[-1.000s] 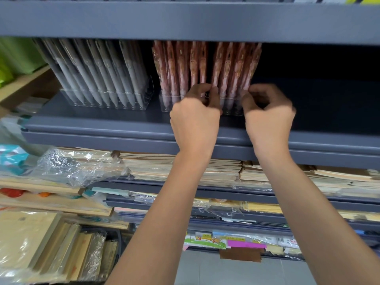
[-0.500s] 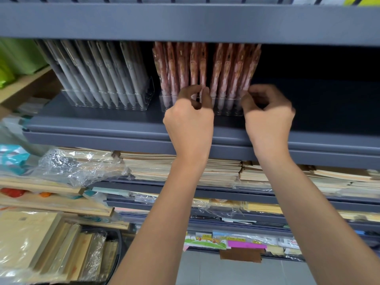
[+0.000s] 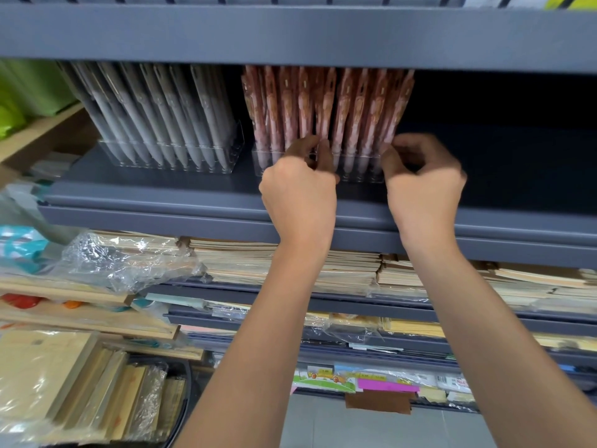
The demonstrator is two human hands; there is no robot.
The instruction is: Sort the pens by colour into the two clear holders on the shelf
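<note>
Sorting looks close to done.

- Left hand: thumb and forefinger pinch one pink pen low on its barrel, just above the rim of the holder. The pen stands upright in line with its row. I judge I am seating or straightening it, not carrying it in.
- Right hand: fingers curled, thumb against the outer end of the same row. I cannot tell whether it pinches the last pen, steadies the holder wall or grips nothing.
- Between my two hands: the pink pens, packed upright in the right holder, with a narrow gap just beyond my left thumb.
- Outward of my left hand, well clear of it: the grey pens, all leaning one way in the left holder. Neither hand touches them.
- No pink among the grey and no grey among the pink, as far as I can see. The back rows are hidden.
- Both holders stand on the shelf just beyond my knuckles, near each other but apart.
- No loose pens show on the shelf around either hand.

Left to do, in my judgement: settle this pen, close the gap, let go.
</note>
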